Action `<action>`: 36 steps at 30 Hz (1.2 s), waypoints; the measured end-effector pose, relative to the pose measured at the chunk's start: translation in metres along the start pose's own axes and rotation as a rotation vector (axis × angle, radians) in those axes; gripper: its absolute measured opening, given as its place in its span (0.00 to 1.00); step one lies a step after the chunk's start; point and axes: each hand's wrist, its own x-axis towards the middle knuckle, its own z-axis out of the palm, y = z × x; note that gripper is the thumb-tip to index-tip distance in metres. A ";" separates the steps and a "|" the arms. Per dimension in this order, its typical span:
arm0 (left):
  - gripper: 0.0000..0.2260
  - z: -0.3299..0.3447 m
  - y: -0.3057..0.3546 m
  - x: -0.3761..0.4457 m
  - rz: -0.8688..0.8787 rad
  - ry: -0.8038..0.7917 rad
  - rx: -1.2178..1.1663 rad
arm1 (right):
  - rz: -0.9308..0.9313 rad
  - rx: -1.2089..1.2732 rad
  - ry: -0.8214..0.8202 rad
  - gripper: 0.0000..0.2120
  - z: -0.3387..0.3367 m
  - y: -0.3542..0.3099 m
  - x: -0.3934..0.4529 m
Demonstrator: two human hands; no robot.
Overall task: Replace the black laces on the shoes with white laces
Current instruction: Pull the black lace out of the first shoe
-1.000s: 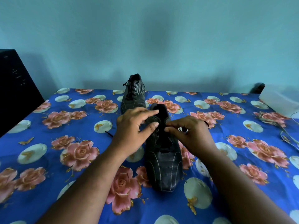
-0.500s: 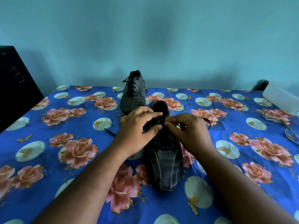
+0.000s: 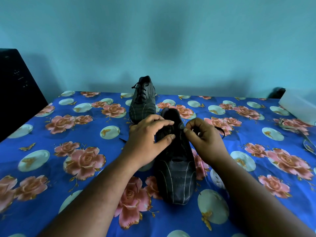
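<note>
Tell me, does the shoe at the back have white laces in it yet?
No, the far shoe is threaded with black laces up its front.

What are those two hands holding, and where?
Left hand grips the near shoe at its collar; right hand pinches its black lace.
</note>
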 end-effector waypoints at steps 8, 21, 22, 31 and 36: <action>0.21 -0.001 -0.001 0.001 0.001 -0.017 0.012 | -0.196 -0.116 0.077 0.03 0.001 -0.004 -0.002; 0.21 0.000 -0.002 0.001 -0.006 -0.017 -0.006 | -0.086 -0.038 0.089 0.07 -0.004 0.001 -0.001; 0.21 0.000 -0.002 0.001 -0.008 -0.019 -0.005 | -0.126 -0.087 0.090 0.08 -0.003 0.000 0.000; 0.21 0.000 -0.002 0.001 -0.009 -0.019 -0.013 | -0.073 -0.034 0.187 0.10 -0.003 0.002 0.002; 0.20 0.000 -0.002 0.000 -0.002 -0.008 -0.015 | 0.091 -0.004 0.269 0.09 -0.005 0.007 0.005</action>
